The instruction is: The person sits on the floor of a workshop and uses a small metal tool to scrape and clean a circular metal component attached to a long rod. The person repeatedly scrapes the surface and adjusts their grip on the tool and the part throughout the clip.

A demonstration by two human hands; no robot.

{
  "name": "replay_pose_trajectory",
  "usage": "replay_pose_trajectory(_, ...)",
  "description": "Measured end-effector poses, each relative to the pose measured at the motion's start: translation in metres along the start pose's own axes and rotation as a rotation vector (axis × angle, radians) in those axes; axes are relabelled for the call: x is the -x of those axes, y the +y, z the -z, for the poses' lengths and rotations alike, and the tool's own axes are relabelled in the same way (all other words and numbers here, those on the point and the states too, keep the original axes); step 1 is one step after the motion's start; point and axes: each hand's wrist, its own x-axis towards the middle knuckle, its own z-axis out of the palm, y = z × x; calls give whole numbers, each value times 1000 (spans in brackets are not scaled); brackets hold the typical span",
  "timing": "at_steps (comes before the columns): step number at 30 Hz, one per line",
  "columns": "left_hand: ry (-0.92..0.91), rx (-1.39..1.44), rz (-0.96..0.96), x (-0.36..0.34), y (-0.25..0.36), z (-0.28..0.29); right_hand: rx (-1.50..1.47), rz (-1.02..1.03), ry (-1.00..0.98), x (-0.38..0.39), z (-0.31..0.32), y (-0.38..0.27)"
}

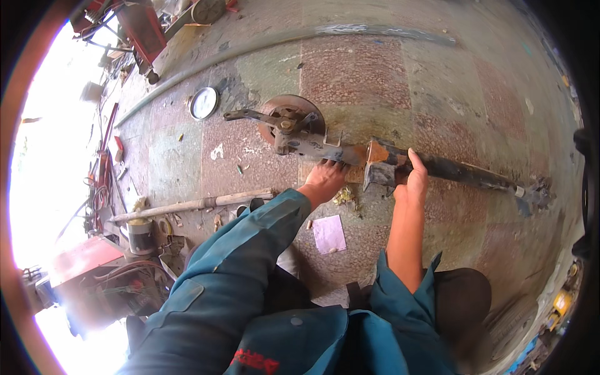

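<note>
A long metal axle [459, 170] lies across in front of me, grey and rusty toward the left and black along its tube to the right. At its left end is a rusty round brake disc or drum [269, 132] with a lever arm [250, 115] sticking out leftward. My left hand [326, 180] grips the near side of the grey section, its fingertips partly hidden behind the metal. Just right of a squared bracket [379, 175], my right hand [414, 181] is wrapped round the black tube, one digit pointing up over it.
A pink paper [329, 234] lies on the tiled floor near me. Farther off are a round white-faced dish or gauge [204, 103] and a long grey pipe [250, 47]. A wooden pole [206, 203], a container [142, 236] and a red-topped machine [84, 259] stand at left.
</note>
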Motion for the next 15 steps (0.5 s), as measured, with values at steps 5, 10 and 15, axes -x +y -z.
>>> replay_pose_trajectory(5,2,41,107,-8,-4,-8,22,-50,-27,14,-3,1)
replay_pose_trajectory(10,70,138,12,-15,-5,0,86,4,83,7,6,0)
replay_pose_trajectory(15,35,138,-7,-15,-6,7,91,2,57,9,4,0)
